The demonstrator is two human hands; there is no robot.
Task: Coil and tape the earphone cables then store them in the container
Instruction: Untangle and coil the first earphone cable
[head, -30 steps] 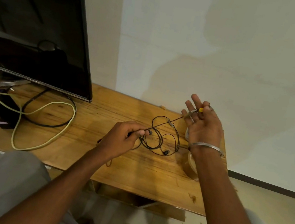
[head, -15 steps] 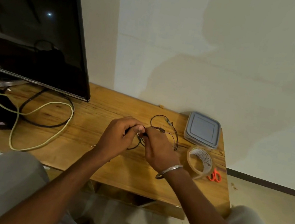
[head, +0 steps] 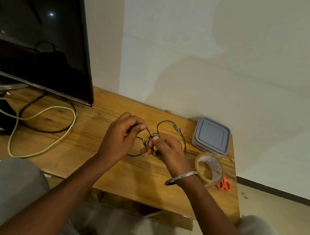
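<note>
Head view, change: a second ago the right hand (head: 167, 150) was raised over the container (head: 212, 136) side with the cable stretched; now it is back against the left hand (head: 120, 138), and container, tape roll (head: 208, 169) and scissors (head: 224, 184) show again.
Meaning: likely a fresh loop being laid; coiling is unfinished, taping not begun.
Fingers: both hands pinch the earphone cable (head: 169, 123), fingertips together on it.
Cable place: over the table (head: 81, 154), between the hands, a loop trailing toward the container.
Counts: two hands, one earphone cable, one lidded container, one tape roll, one pair of scissors.
</note>
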